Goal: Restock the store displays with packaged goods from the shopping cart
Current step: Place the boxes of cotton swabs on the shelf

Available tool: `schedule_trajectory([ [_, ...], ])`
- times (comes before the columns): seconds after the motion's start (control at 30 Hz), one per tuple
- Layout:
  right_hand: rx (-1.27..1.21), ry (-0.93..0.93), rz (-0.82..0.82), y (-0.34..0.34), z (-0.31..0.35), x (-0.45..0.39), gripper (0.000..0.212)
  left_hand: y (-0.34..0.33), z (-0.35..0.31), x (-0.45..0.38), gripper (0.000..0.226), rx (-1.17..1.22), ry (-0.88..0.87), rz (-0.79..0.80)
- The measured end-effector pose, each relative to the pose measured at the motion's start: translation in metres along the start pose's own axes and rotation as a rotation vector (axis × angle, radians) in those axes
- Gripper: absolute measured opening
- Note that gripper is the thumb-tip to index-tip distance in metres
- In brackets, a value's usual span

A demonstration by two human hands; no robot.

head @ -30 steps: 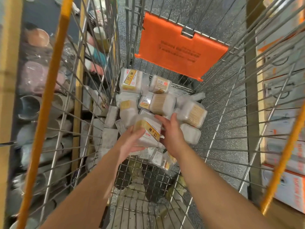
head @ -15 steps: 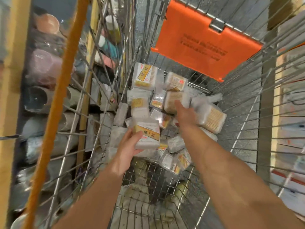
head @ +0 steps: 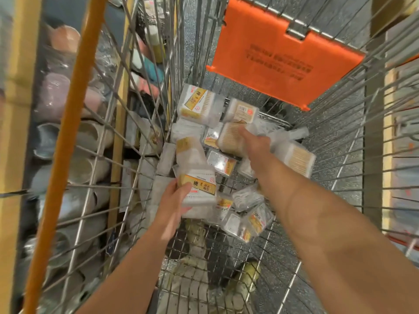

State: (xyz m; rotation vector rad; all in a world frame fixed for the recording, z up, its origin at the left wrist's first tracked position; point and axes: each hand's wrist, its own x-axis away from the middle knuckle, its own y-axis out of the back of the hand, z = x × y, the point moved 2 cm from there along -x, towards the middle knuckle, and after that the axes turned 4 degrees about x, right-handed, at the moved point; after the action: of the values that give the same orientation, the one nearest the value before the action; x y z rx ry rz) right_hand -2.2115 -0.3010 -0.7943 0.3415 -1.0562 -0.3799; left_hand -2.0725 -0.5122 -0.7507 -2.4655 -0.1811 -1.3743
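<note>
I look down into a wire shopping cart (head: 335, 141) holding several clear plastic packs with yellow labels. My left hand (head: 172, 202) grips one such pack (head: 199, 189) by its near edge, low in the cart's left half. My right hand (head: 254, 143) reaches farther in, fingers stretched out onto a pack of wooden sticks (head: 229, 138) in the pile. Another labelled pack (head: 197, 103) lies at the far left of the pile and a stick-filled pack (head: 294, 157) lies to the right of my right wrist.
An orange plastic flap (head: 283, 55) hangs on the cart's far end. Orange-yellow rails (head: 68, 137) run along the cart's left rim. Shelves with cups and bowls (head: 74, 137) stand to the left beyond the wire wall. More shelving (head: 403, 155) stands on the right.
My right hand let go of the pack both hands held and moved forward onto a pack deeper in the pile. My left hand keeps the labelled pack. The view shifted closer.
</note>
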Motion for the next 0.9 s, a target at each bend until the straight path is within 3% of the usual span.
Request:
schedule_trajectory([
  [0.07,0.014,-0.035,0.026,-0.003,0.002,-0.001,0.095,0.003,0.000,0.003,0.035,0.003,-0.025,0.019],
  [0.27,0.024,0.108,0.145,0.012,-0.005,0.025,0.066,0.006,0.002,0.012,0.052,0.019,-0.068,-0.051],
  [0.37,-0.055,0.078,0.223,0.032,-0.007,0.059,0.057,0.001,-0.010,0.027,0.063,0.041,-0.106,-0.045],
  [0.43,-0.126,0.051,0.269,0.051,-0.005,0.084,0.058,-0.006,-0.022,0.043,0.066,0.064,-0.124,-0.038],
  [0.6,-0.241,0.090,0.392,0.101,0.012,0.145,0.036,-0.032,-0.054,0.100,0.064,0.116,-0.209,0.031],
  [0.7,-0.300,0.125,0.427,0.129,0.026,0.181,0.029,-0.048,-0.069,0.141,0.082,0.067,-0.341,0.080],
  [0.77,-0.263,0.151,0.460,0.149,0.032,0.208,0.022,-0.055,-0.072,0.173,0.074,0.097,-0.381,0.090],
  [0.9,-0.127,0.215,0.534,0.189,0.041,0.267,0.036,-0.062,-0.064,0.243,0.084,0.135,-0.549,0.082],
])
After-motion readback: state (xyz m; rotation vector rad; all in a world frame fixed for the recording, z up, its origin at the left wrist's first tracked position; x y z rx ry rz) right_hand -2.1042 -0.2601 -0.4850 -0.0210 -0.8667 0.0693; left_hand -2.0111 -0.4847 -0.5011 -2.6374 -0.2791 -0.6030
